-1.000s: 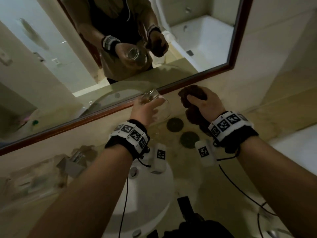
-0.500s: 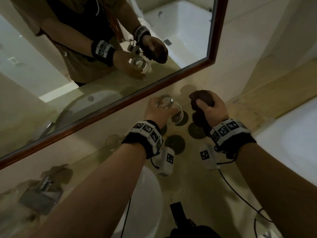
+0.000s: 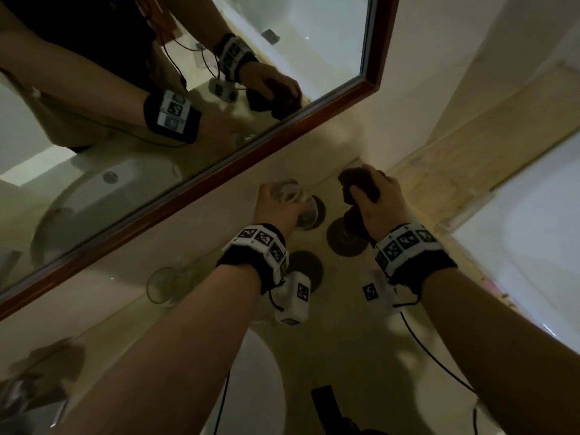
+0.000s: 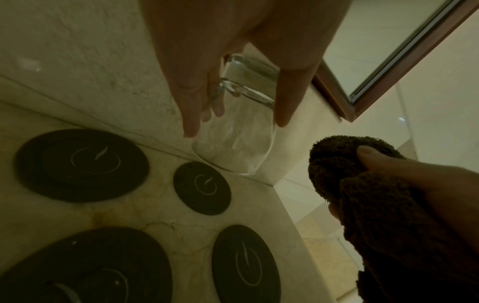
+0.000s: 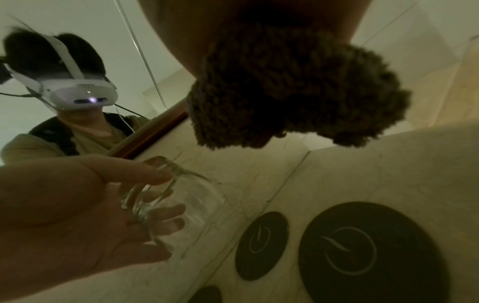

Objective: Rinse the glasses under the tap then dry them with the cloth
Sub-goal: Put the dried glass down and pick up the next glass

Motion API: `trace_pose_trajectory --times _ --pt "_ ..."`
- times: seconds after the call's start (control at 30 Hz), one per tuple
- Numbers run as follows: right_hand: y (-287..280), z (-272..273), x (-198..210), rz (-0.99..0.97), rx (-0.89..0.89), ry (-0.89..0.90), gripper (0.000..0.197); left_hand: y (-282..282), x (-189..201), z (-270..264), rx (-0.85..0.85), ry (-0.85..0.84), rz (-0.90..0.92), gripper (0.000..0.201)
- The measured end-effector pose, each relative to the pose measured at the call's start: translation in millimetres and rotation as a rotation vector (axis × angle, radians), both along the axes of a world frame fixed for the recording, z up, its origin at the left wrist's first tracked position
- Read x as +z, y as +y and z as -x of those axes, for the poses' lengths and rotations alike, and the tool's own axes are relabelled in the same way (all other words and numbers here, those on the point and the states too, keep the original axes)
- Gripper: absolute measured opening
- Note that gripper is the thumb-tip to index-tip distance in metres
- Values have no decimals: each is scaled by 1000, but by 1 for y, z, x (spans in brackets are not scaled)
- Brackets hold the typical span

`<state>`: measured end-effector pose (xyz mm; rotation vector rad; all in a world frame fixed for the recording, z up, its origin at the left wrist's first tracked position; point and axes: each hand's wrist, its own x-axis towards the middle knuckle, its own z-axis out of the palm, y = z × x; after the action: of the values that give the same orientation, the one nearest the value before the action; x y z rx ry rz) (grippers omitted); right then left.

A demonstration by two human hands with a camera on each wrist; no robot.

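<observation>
Setting: marble bathroom counter (image 3: 370, 365) under a wood-framed mirror (image 3: 375, 58), the white basin (image 3: 260, 387) at lower centre of the head view.
Left hand: the left hand (image 3: 276, 208) holds a clear tumbler (image 4: 241, 143), thumb on one side and fingers (image 5: 166, 223) wrapped round the other, near its thick base; the glass is tilted, mouth down toward the counter and not touching it.
Right hand: the right hand (image 3: 376, 202) is clenched round a bunched dark brown cloth (image 5: 293, 90), just right of the glass, apart from it.
Coasters: four dark round coasters (image 4: 202, 187) lie on the counter below both hands.
Second glass: another glass (image 3: 166, 285) is on the counter left of the left forearm, blurred.
</observation>
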<state>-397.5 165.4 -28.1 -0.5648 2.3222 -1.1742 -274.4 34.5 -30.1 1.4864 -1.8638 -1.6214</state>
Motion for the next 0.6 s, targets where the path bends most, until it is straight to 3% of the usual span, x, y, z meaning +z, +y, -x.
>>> trace_pose_trajectory --times 0.13,0.6 --pt "-6 4 -11 -45 -29 0 51 -5 -12 6 20 -36 -31 65" --pt "-13 11 -33 -73 -10 -36 50 -4 -43 30 -60 -152 36 78"
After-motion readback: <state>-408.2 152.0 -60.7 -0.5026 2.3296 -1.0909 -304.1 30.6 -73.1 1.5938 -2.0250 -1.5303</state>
